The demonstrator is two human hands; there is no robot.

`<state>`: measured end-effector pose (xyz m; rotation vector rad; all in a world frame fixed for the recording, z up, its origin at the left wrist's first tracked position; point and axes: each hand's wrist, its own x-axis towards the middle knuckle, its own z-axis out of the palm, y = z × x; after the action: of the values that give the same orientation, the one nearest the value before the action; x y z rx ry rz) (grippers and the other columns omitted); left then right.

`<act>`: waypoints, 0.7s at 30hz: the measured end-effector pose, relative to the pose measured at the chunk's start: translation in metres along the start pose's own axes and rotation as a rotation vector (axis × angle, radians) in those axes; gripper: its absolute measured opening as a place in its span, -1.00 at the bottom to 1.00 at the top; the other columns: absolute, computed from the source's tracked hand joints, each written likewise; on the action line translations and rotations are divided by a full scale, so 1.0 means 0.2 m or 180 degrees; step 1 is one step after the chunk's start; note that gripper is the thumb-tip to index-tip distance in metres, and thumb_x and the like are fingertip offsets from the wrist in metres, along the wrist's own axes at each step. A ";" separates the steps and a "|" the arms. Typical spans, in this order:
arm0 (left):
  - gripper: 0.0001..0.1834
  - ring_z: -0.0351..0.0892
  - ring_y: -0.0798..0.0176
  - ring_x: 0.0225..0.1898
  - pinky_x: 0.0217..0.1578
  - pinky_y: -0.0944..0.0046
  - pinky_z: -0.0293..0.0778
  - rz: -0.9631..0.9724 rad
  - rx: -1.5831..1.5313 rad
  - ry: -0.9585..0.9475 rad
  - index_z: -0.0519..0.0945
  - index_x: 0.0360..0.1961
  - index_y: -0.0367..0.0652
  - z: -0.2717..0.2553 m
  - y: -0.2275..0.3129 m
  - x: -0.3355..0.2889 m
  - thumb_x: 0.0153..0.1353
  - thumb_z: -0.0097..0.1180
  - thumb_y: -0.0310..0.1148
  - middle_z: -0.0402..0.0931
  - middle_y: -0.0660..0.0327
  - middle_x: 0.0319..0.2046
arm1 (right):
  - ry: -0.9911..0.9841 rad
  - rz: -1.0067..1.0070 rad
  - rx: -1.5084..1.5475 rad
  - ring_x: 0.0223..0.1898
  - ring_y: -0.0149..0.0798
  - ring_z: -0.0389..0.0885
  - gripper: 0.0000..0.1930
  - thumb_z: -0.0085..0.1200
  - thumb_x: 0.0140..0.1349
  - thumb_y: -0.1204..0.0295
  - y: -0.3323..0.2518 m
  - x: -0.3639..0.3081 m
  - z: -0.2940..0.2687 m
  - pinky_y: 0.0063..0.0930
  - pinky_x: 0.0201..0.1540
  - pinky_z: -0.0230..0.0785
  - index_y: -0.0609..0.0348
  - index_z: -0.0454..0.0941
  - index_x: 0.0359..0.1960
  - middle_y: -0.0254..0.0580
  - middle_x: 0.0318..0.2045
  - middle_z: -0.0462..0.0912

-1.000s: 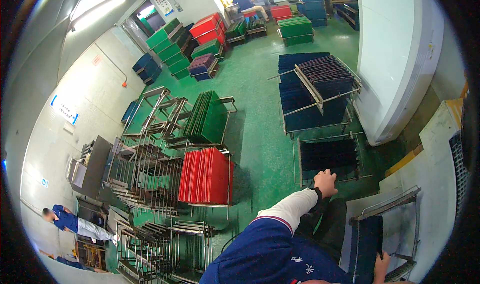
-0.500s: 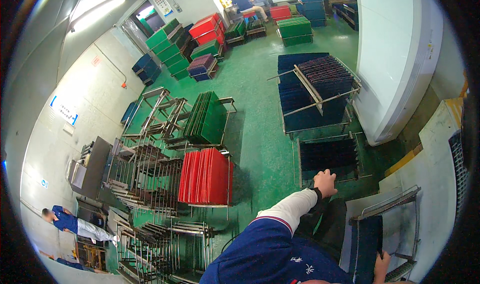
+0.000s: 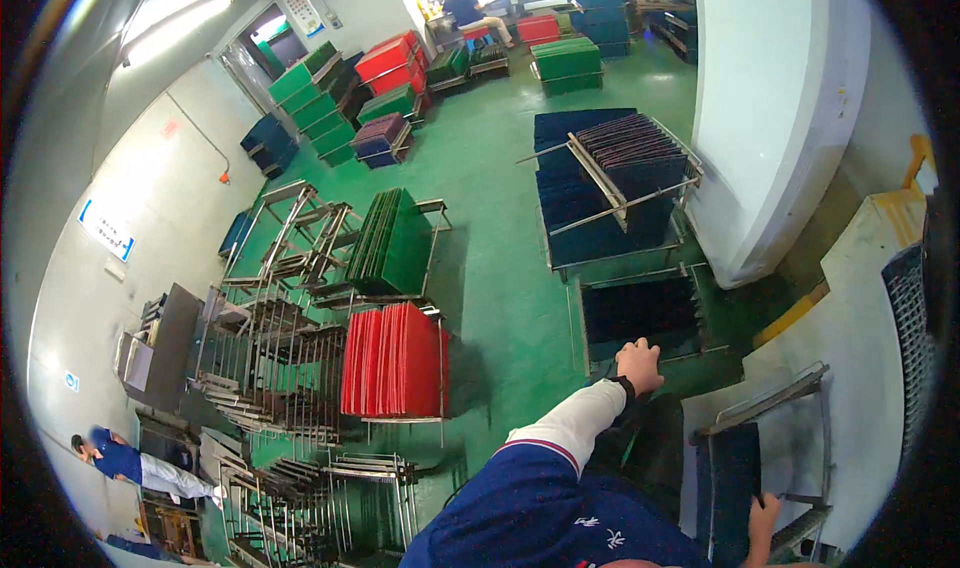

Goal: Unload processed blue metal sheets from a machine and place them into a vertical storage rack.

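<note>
My left arm, in a white sleeve with a dark wristband, reaches forward. My left hand point(image 3: 640, 366) is at the near edge of a low metal rack of dark panels point(image 3: 640, 318), its bent fingers apart and nothing visible in them. At the lower right my right hand point(image 3: 764, 521) grips the right edge of a dark blue panel point(image 3: 735, 478). That panel stands in a metal-framed rack point(image 3: 822, 438) close to my body. Part of the right hand's grip is hidden behind the panel's edge.
A larger rack of dark blue panels point(image 3: 610, 198) stands ahead, beside a white pillar point(image 3: 775, 118). Racks with red panels point(image 3: 398, 363) and green panels point(image 3: 388, 243) stand left, near bare metal frames point(image 3: 270, 353). A person point(image 3: 150, 463) is at the far left wall.
The whole view has shifted slightly, so the racks sit further left in the picture. Both hands stay at their places, the right one still on the panel's edge.
</note>
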<state>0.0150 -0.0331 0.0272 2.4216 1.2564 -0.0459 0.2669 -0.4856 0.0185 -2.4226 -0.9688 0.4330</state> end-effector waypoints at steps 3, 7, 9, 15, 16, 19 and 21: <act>-0.35 0.52 -0.17 0.02 -0.07 -0.12 0.56 0.0015 -0.0022 0.0096 0.59 0.02 -0.08 0.02 -0.02 0.00 -0.09 0.42 0.00 0.45 0.00 -0.02 | -0.0012 -0.0014 -0.0341 -0.46 0.10 0.28 -0.67 0.21 0.08 0.44 -0.05 -0.02 0.00 -0.02 -0.35 0.12 0.39 0.28 -0.55 0.18 -0.55 0.33; -0.36 0.53 -0.16 0.01 -0.10 -0.13 0.57 0.0014 -0.0058 0.0251 0.61 -0.02 -0.06 0.02 -0.07 -0.01 -0.12 0.41 0.02 0.47 0.01 -0.03 | -0.0206 0.0159 -0.0673 -0.28 0.26 0.44 -0.69 0.25 0.08 0.35 -0.12 0.01 -0.04 0.03 -0.23 0.21 0.38 0.44 -0.45 0.24 -0.41 0.47; -0.38 0.54 -0.16 0.01 -0.12 -0.17 0.57 0.0092 -0.0126 0.0312 0.62 -0.03 -0.03 0.02 -0.07 -0.01 -0.15 0.41 -0.01 0.48 0.03 -0.02 | 0.0199 -0.0127 -0.0621 -0.33 0.26 0.47 -0.69 0.25 0.06 0.33 -0.19 -0.03 -0.06 0.02 -0.28 0.24 0.39 0.48 -0.45 0.26 -0.46 0.47; -0.42 0.55 -0.16 0.00 -0.11 -0.14 0.58 0.0225 -0.0002 0.0107 0.65 -0.08 -0.02 -0.01 -0.02 0.00 -0.10 0.41 0.06 0.50 0.05 -0.03 | 0.0232 0.0106 -0.0344 -0.42 0.26 0.56 -0.66 0.24 0.06 0.25 -0.80 -0.12 -0.50 -0.01 -0.31 0.37 0.38 0.58 -0.45 0.27 -0.48 0.58; -0.42 0.56 -0.17 0.00 -0.11 -0.14 0.58 0.0304 0.0101 0.0104 0.65 -0.08 -0.01 -0.02 0.02 0.00 -0.08 0.41 0.09 0.50 0.04 -0.02 | 0.0498 -0.0093 -0.0551 -0.42 0.28 0.57 -0.67 0.24 0.08 0.25 -0.86 -0.15 -0.58 -0.02 -0.33 0.37 0.37 0.60 -0.45 0.28 -0.48 0.58; -0.33 0.56 -0.23 -0.02 -0.09 -0.13 0.58 0.0411 0.0156 0.0220 0.63 0.01 0.00 0.03 -0.02 0.01 -0.09 0.40 0.14 0.49 -0.01 0.00 | 0.0231 0.0182 -0.0593 -0.41 0.27 0.57 -0.67 0.24 0.12 0.16 -0.95 -0.15 -0.81 -0.01 -0.29 0.42 0.25 0.66 -0.41 0.23 -0.48 0.58; -0.26 0.55 -0.27 -0.01 -0.07 -0.16 0.57 0.0275 0.0166 0.0259 0.60 0.05 -0.04 0.05 -0.12 0.02 -0.10 0.38 0.17 0.48 -0.06 0.00 | 0.0412 -0.0110 -0.0751 -0.40 0.25 0.57 -0.66 0.25 0.14 0.17 -1.02 -0.13 -0.94 0.00 -0.31 0.40 0.26 0.63 -0.46 0.23 -0.45 0.58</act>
<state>0.0006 -0.0215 0.0088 2.5431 1.1976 0.0458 0.2216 -0.4364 0.2886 -2.6007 -1.0540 0.1537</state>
